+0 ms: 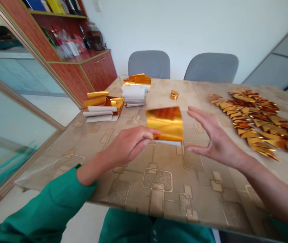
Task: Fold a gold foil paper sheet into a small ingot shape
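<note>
My left hand (130,143) pinches the lower left edge of a rectangular gold foil sheet (165,124), with a strip of white backing showing beneath the sheet. My right hand (216,140) is held open, with its spread fingers and thumb just beside the sheet's right edge. It holds nothing, and I cannot tell whether it touches the foil. Farther right, several folded gold foil pieces (255,121) lie in overlapping rows. A small crumpled gold foil piece (174,95) sits ahead of my hands. Gold foil and white paper stacks (135,94) (103,108) stand to the far left.
The hands work above a beige patterned table (159,179), whose near edge runs below them. Beyond its far side stand two grey chairs (149,64) (212,67). A wooden cabinet (98,71) with bottles stands at the back left, and a glass panel (14,135) stands at the left.
</note>
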A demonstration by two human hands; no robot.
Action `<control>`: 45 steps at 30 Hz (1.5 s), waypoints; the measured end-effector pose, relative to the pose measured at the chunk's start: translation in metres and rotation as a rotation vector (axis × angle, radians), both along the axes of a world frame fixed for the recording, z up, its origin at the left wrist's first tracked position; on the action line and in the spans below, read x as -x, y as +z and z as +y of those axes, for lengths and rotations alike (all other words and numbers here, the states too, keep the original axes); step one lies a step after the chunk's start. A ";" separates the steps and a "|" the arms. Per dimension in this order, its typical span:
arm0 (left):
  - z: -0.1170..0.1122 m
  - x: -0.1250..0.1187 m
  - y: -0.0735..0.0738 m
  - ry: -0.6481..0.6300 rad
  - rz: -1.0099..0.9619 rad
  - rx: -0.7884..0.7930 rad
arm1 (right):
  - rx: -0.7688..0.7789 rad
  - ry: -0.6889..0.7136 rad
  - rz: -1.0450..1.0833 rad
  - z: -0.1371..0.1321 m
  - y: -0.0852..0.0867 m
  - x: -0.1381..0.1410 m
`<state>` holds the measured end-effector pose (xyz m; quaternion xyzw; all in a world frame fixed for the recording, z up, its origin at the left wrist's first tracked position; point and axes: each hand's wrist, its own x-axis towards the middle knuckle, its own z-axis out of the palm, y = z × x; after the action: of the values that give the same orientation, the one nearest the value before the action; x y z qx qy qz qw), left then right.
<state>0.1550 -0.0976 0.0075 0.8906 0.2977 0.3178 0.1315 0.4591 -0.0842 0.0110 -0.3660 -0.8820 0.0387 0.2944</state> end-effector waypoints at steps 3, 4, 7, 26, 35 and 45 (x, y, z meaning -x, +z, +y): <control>-0.011 -0.031 -0.003 -0.093 -0.198 0.187 | 0.066 0.092 0.023 -0.013 -0.006 0.000; -0.011 -0.037 -0.004 -0.082 -0.281 0.261 | 0.108 0.099 0.073 -0.014 -0.009 -0.002; 0.003 -0.048 -0.013 -0.069 -0.525 0.587 | 0.394 0.095 0.338 -0.012 -0.018 -0.010; -0.033 -0.077 -0.069 -0.154 0.283 0.059 | 1.318 -0.208 0.507 -0.032 -0.060 -0.007; -0.035 -0.079 -0.074 -0.103 0.277 0.121 | 1.229 -0.001 0.368 -0.031 -0.045 -0.026; -0.022 -0.073 -0.068 -0.251 0.381 -0.022 | 0.591 -0.128 0.226 -0.009 -0.073 -0.026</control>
<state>0.2277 -0.1192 -0.0601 0.9659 0.2007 0.1283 0.1018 0.4850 -0.0935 -0.0620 -0.4837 -0.7695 0.3149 0.2734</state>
